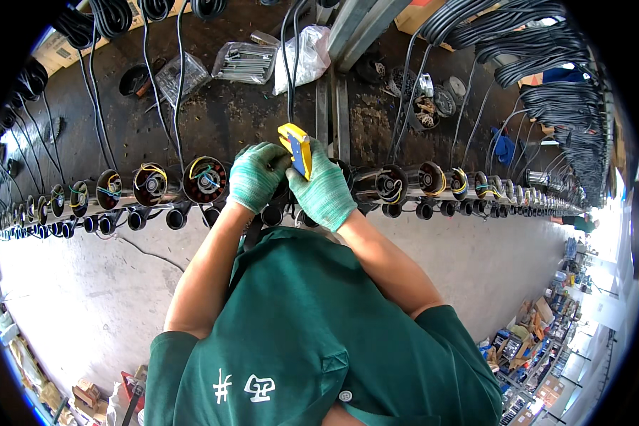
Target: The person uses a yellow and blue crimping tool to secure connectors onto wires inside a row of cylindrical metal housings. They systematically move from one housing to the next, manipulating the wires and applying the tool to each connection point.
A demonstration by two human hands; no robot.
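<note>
My right hand (326,188), in a pale green knit glove, is wrapped round a yellow and blue wire stripper (299,150) that points up and away from me. Close beside it, my left hand (256,176) wears a matching glove. Its fingers are curled in, and what they hold is hidden. Both hands are over a row of metal cylinders with open ends. One open cylinder (205,179) just left of my left hand shows coloured wires inside. A black cable (290,85) runs down from above to between my hands.
A dark, worn bench (227,128) lies beyond the row. On it are a bag of long bolts (244,62), a white plastic bag (304,60) and metal parts (426,113). Coiled black cables (539,42) hang at the far right. A metal post (355,32) rises at the back.
</note>
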